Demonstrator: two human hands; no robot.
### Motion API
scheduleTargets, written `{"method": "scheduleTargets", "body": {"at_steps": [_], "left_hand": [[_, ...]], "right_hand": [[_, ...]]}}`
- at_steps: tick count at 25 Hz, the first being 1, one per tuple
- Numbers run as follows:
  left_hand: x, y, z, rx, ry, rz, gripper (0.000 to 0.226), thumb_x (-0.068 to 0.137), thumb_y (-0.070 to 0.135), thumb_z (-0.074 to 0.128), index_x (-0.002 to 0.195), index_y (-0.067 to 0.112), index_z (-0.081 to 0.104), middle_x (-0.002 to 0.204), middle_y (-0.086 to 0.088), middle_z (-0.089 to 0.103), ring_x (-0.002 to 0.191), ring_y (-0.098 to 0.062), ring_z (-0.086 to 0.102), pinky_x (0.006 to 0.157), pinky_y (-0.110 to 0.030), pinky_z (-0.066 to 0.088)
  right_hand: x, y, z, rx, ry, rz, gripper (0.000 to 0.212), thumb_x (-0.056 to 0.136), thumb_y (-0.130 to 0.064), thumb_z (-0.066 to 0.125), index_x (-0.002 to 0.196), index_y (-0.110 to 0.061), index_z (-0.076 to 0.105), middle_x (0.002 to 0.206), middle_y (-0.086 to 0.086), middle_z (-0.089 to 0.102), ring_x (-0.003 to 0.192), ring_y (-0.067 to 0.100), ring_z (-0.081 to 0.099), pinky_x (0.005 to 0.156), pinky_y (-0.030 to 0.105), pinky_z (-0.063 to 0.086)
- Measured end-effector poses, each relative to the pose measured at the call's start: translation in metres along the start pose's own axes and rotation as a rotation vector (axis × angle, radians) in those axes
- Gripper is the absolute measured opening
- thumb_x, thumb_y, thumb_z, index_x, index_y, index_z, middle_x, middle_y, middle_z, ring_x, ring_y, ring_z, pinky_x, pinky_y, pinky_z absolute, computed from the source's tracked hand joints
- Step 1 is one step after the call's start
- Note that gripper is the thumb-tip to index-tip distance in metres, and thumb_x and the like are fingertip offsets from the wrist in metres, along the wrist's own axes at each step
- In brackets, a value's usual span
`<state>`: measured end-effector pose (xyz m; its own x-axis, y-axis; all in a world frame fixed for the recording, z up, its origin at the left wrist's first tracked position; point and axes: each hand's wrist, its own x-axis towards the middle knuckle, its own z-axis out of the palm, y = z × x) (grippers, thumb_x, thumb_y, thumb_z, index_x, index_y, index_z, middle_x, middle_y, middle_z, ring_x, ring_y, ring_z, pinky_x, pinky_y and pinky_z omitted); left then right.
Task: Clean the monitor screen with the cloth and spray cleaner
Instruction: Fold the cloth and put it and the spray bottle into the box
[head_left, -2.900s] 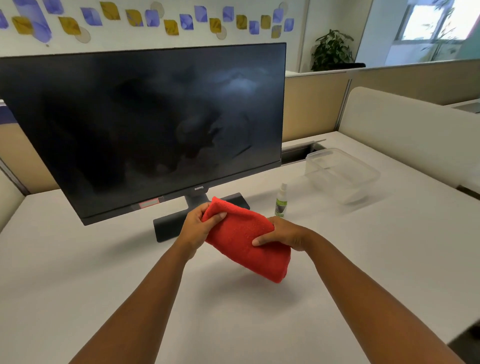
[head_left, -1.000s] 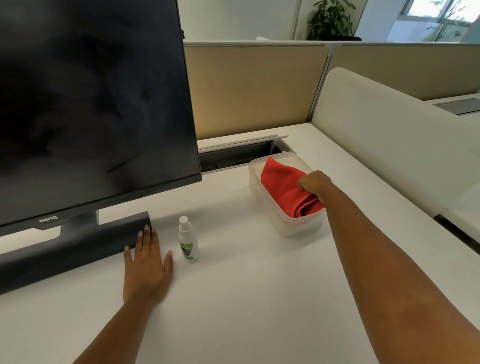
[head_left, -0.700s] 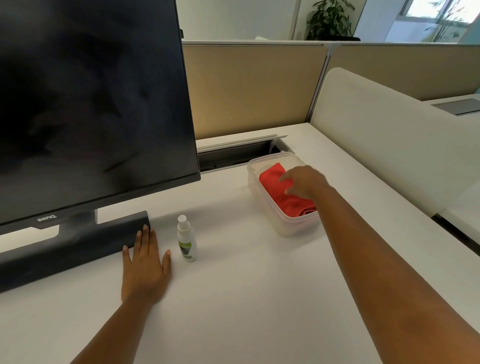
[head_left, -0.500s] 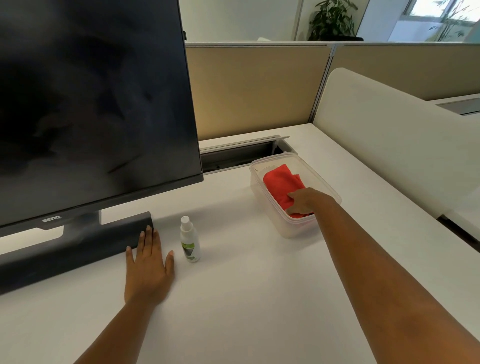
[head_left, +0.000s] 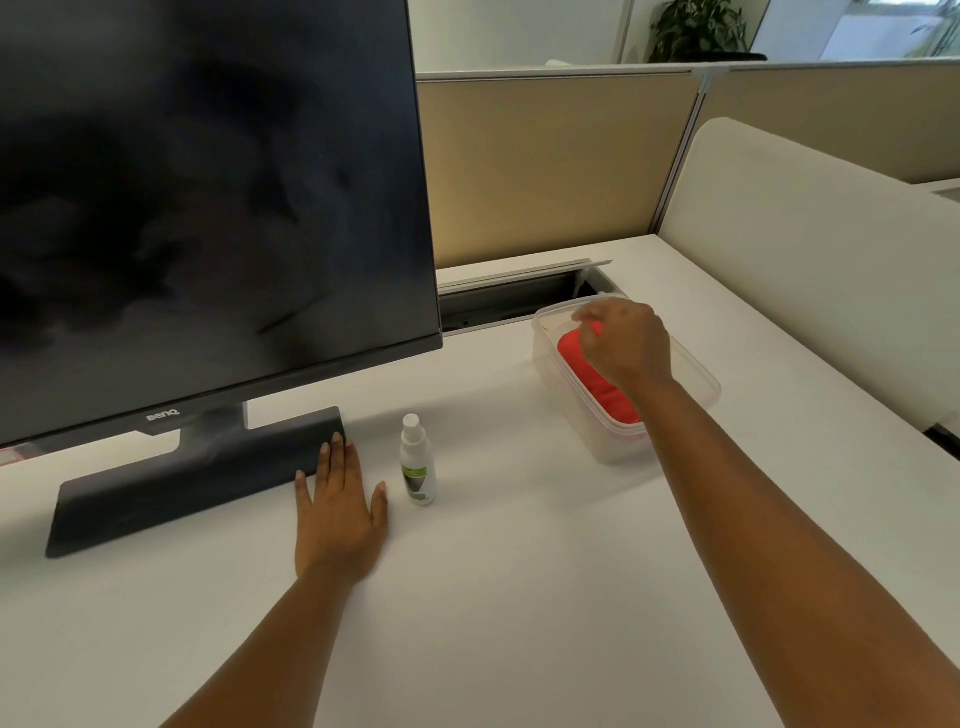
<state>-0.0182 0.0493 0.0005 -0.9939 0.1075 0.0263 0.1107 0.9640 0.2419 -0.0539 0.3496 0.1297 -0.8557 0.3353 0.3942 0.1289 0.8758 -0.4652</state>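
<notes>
The black monitor (head_left: 208, 208) stands at the left on its dark base (head_left: 197, 478), its screen dark and smudgy. A small white spray bottle (head_left: 416, 462) with a green label stands upright on the desk just right of the base. The red cloth (head_left: 592, 374) lies folded inside a clear plastic container (head_left: 696, 374). My right hand (head_left: 623, 343) hovers above the cloth, fingers loosely apart and blurred, holding nothing. My left hand (head_left: 337, 512) rests flat on the desk, fingertips touching the base's edge, beside the bottle.
The white desk (head_left: 519, 597) extends toward me. An open cable slot (head_left: 509, 301) runs behind the container. Beige partition panels (head_left: 545, 166) stand at the back, and a white divider (head_left: 810, 270) runs along the right.
The cloth went from both hands into the container. My right hand pressed it down, let go, and has now lifted above it. My left hand stays flat on the desk.
</notes>
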Motion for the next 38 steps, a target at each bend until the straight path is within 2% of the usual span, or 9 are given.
{"method": "scheduleTargets", "body": {"at_steps": [2, 4, 7, 13, 19, 27, 32, 35, 38], "left_hand": [[0.0, 0.0, 0.0, 0.002, 0.001, -0.001, 0.064, 0.096, 0.04, 0.017, 0.142, 0.01, -0.015, 0.155, -0.006, -0.015, 0.142, -0.018, -0.014, 0.114, -0.039, -0.012], [0.0, -0.001, 0.001, -0.001, 0.003, 0.004, 0.063, 0.096, 0.04, 0.017, 0.142, 0.01, -0.014, 0.155, -0.006, -0.015, 0.142, -0.018, -0.014, 0.114, -0.038, -0.012], [0.001, -0.002, 0.002, -0.006, 0.006, 0.002, 0.064, 0.095, 0.042, 0.017, 0.143, 0.011, -0.013, 0.155, -0.006, -0.014, 0.142, -0.018, -0.014, 0.113, -0.038, -0.012], [0.002, -0.003, 0.005, -0.003, 0.012, -0.006, 0.065, 0.095, 0.044, 0.016, 0.143, 0.012, -0.014, 0.155, -0.005, -0.014, 0.142, -0.019, -0.013, 0.111, -0.038, -0.014], [0.002, -0.003, 0.005, -0.004, 0.018, -0.002, 0.065, 0.095, 0.044, 0.017, 0.143, 0.011, -0.012, 0.155, -0.006, -0.013, 0.143, -0.019, -0.013, 0.112, -0.038, -0.013], [0.001, -0.003, 0.004, -0.003, 0.017, 0.002, 0.065, 0.095, 0.041, 0.017, 0.142, 0.01, -0.014, 0.155, -0.007, -0.014, 0.142, -0.019, -0.013, 0.113, -0.039, -0.012], [0.0, -0.002, 0.003, -0.024, 0.019, 0.01, 0.063, 0.096, 0.039, 0.018, 0.142, 0.009, -0.013, 0.155, -0.007, -0.013, 0.143, -0.018, -0.012, 0.115, -0.04, -0.01], [0.001, -0.002, 0.003, -0.037, 0.018, 0.009, 0.063, 0.096, 0.039, 0.019, 0.142, 0.009, -0.014, 0.155, -0.006, -0.013, 0.142, -0.018, -0.012, 0.115, -0.039, -0.01], [0.001, -0.003, 0.004, -0.034, 0.017, 0.003, 0.064, 0.096, 0.04, 0.019, 0.141, 0.01, -0.015, 0.155, -0.006, -0.014, 0.142, -0.017, -0.013, 0.114, -0.039, -0.011]], "right_hand": [[-0.005, -0.023, 0.0, 0.253, -0.044, -0.106, 0.02, 0.084, -0.013, 0.062, 0.102, -0.013, 0.07, 0.1, 0.003, 0.071, 0.087, 0.012, 0.061, 0.081, 0.02, 0.048], [-0.013, -0.042, 0.001, 0.462, -0.318, -0.182, 0.024, 0.08, -0.007, 0.066, 0.103, -0.012, 0.068, 0.093, -0.001, 0.068, 0.084, 0.009, 0.061, 0.072, 0.006, 0.048], [-0.03, -0.061, 0.009, 0.523, -0.749, -0.215, 0.042, 0.075, -0.013, 0.074, 0.115, -0.016, 0.061, 0.101, -0.003, 0.063, 0.089, 0.005, 0.059, 0.066, 0.003, 0.048], [-0.064, -0.091, 0.051, 0.372, -0.864, -0.256, 0.057, 0.072, -0.022, 0.077, 0.124, -0.017, 0.054, 0.126, 0.006, 0.058, 0.101, 0.013, 0.054, 0.078, 0.016, 0.045], [-0.076, -0.094, 0.067, 0.297, -0.84, -0.249, 0.053, 0.072, -0.024, 0.077, 0.12, -0.015, 0.058, 0.123, 0.007, 0.06, 0.1, 0.018, 0.054, 0.089, 0.032, 0.046], [-0.067, -0.085, 0.045, 0.357, -0.714, -0.164, 0.048, 0.071, -0.02, 0.078, 0.114, -0.008, 0.061, 0.118, 0.011, 0.063, 0.095, 0.015, 0.055, 0.088, 0.03, 0.048], [-0.028, -0.061, -0.015, 0.61, -0.386, -0.121, 0.034, 0.063, -0.008, 0.082, 0.093, -0.015, 0.067, 0.094, 0.004, 0.067, 0.075, 0.003, 0.059, 0.071, 0.013, 0.05], [0.001, -0.04, -0.03, 0.498, -0.117, -0.036, 0.039, 0.062, -0.012, 0.083, 0.098, -0.007, 0.067, 0.093, 0.006, 0.065, 0.075, 0.007, 0.057, 0.064, -0.002, 0.041], [0.021, -0.017, -0.029, 0.338, 0.064, 0.076, 0.047, 0.064, -0.019, 0.082, 0.106, -0.004, 0.065, 0.098, 0.007, 0.063, 0.082, 0.015, 0.055, 0.064, -0.001, 0.037]]}}
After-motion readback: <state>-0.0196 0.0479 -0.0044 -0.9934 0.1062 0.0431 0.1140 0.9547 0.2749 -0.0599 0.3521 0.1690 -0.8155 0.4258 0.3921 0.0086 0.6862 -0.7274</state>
